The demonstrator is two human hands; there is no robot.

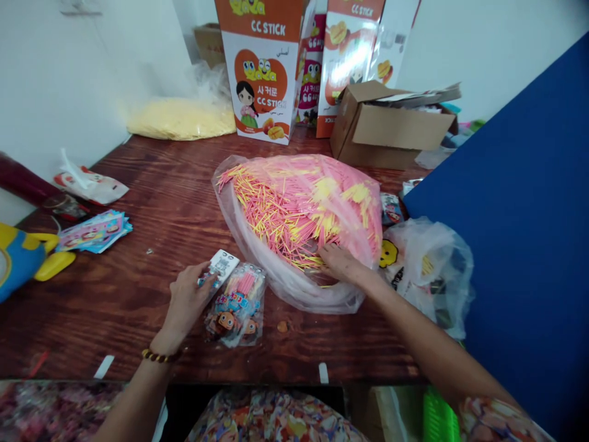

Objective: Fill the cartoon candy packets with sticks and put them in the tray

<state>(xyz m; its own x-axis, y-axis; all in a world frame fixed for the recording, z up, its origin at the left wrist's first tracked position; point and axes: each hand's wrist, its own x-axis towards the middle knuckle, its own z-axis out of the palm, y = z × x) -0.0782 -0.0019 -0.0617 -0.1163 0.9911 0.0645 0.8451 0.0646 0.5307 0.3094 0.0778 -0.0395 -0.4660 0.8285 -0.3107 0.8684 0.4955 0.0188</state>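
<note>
- Floral clothing fills the bottom edge.
- Left hand pinches the small packet lying on the counter.
- Right hand sits among the bag of sticks; whether its grip is clenched cannot be told.
- Likely step: gathering sticks; the next move calls for a clean pinch.

Lighting: bright, even, diffuse, from overhead; white wall past the table's left edge is washed out.
Shadows: faint and soft under the left hand, which pinches a white packet.
Glare: sheen on the plastic bag.
Distortion: wide-angle bending at the edges.
Blur: patterned cloth at the near edge is soft.
</note>
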